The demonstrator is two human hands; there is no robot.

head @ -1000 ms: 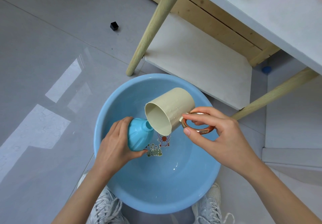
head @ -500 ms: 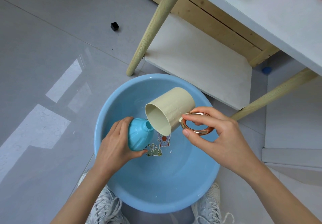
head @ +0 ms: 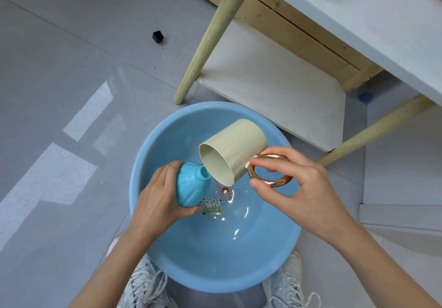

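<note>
little has moved since the earlier frames: both hands, the mug and the bottle hold the same pose over the basin. the right hand (head: 303, 188) pinches the copper-coloured ring handle (head: 275, 182) of a cream mug (head: 236, 147), forefinger along the top of the ring and thumb at its lower edge. the mug is tipped on its side at about 1 o'clock from the middle of the basin, with its open mouth facing 7 o'clock and its lower lip just above the bottle's neck; whether the two touch cannot be told. drips show on the mug's wall. the left hand (head: 157, 202) is wrapped round a small turquoise bottle (head: 191, 188) at 10 o'clock from the middle of the basin, its uncapped neck pointing towards 1 o'clock. the light blue basin (head: 215, 271) stands on the grey tiled floor (head: 71, 92) and holds shallow water with bright glints over a cartoon print (head: 211, 208) on its bottom. two white laced shoes (head: 146, 286) flank the basin at 6 o'clock. at 12 o'clock stand a pale wooden leg (head: 210, 37), a white lower shelf (head: 270, 87) and the white tabletop (head: 370, 15). a small black cube (head: 157, 36) lies on the floor at 11 o'clock.
</note>
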